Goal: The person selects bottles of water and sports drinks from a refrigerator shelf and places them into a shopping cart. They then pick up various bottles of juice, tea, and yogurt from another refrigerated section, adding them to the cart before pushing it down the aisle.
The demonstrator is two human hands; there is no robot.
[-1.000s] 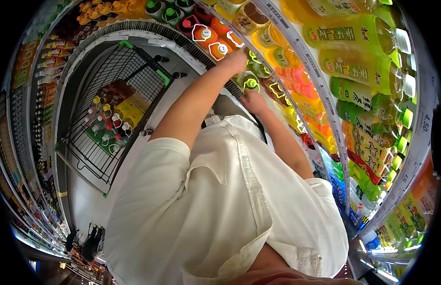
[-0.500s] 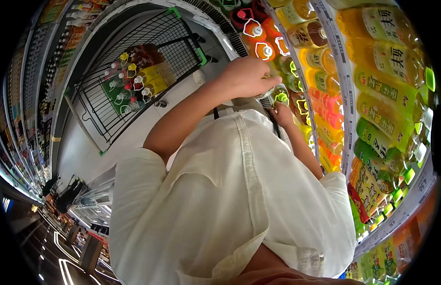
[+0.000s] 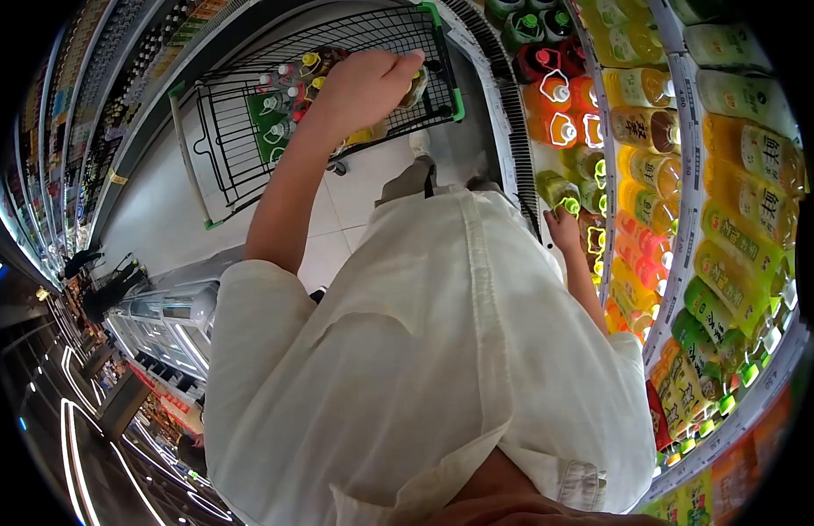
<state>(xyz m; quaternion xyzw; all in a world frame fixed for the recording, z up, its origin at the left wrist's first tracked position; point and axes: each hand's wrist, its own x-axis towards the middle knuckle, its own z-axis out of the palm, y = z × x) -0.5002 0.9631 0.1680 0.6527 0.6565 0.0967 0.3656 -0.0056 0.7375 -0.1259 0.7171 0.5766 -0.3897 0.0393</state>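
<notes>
My left hand (image 3: 363,92) is over the shopping cart, its fingers closed round a drink bottle (image 3: 416,90) that shows only partly beyond the knuckles. Beneath it in the cart lie bottles with yellow liquid (image 3: 368,133), largely covered by the hand and forearm. On the right, my right hand (image 3: 563,231) is at the shelf, fingers closed at the neck of a bottle with a bright green cap and carry loop (image 3: 558,190). That bottle leans out toward me from the row of similar bottles.
The wire cart (image 3: 236,153) with green corners stands ahead to the left and holds several bottles. Orange drinks with white loops (image 3: 560,110) fill the shelf to the right, beside tiered rows of yellow tea bottles (image 3: 648,167). More stocked shelves run along the far left.
My left hand has gone from the right shelf to above the cart, carrying a bottle. My right hand stays at the shelf by a green-capped bottle. The view has shifted.
</notes>
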